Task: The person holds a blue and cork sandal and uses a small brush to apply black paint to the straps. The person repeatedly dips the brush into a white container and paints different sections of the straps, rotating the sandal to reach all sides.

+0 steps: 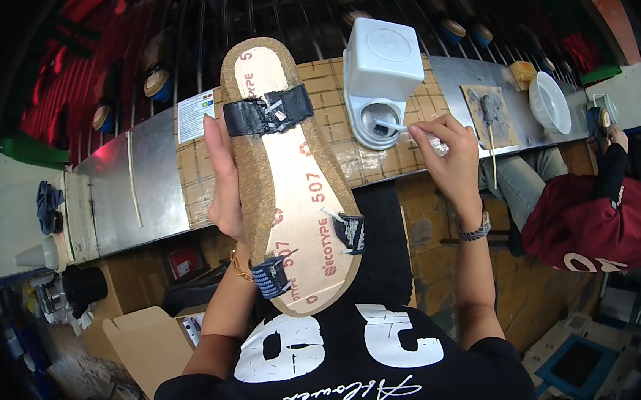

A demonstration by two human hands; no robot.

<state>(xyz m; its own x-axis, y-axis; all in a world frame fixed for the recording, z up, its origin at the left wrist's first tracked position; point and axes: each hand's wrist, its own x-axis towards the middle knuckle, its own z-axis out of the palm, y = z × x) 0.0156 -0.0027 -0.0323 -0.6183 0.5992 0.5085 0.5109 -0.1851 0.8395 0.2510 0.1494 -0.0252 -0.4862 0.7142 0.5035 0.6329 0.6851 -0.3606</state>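
My left hand (223, 182) holds a sandal (301, 194) from its left side, with the underside of its cork footbed facing up. A pale insole board with red print covers the middle of that underside. A dark strap (270, 111) is wrapped across the forepart, its ends stuck down with dark, shiny patches. Two blue strap ends (269, 277) are folded onto the heel part. My right hand (446, 155) pinches a thin white stick-like handle (391, 125) between thumb and fingers. Its far end dips into the round cup of a white plastic dispenser (385, 65); the tip is hard to make out.
Taped brown cardboard (317, 78) covers part of the metal bench (107, 196). A printed sheet (197, 115) lies left, a stained board (490, 113) and white bowl (548, 104) right. Beyond runs a rod conveyor (199, 28) carrying shoes. A person in maroon (597, 221) works at right.
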